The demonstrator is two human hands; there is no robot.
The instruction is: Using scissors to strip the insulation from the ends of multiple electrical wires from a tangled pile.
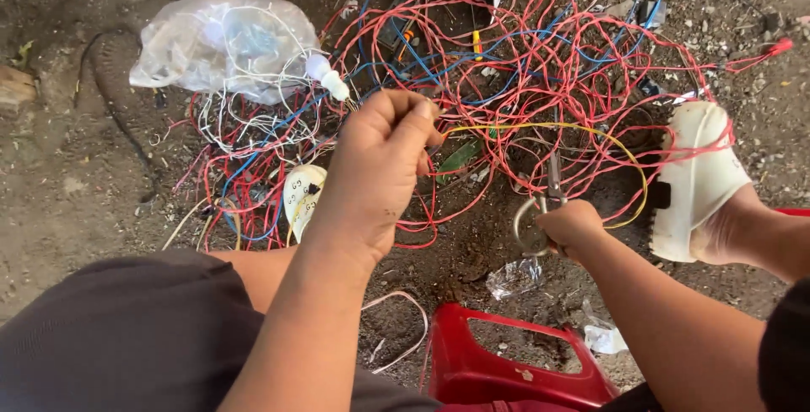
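My left hand (380, 167) is raised over the dirt ground, fingers pinched shut on a thin yellow wire (540, 126) that arcs right across a tangle of red and blue wires (540, 66). My right hand (572, 226) grips the metal handles of a pair of scissors (544, 205), blades pointing up into the tangle. My foot in a white sandal (696, 180) rests on the ground at the right, with red wire looped over it.
A clear plastic bag (224, 40) with white wires and a small bulb (327, 76) lies upper left. A red plastic stool (515, 365) stands under me. Another white sandal (302, 197) shows behind my left wrist. Crumpled plastic scraps (516, 277) litter the dirt.
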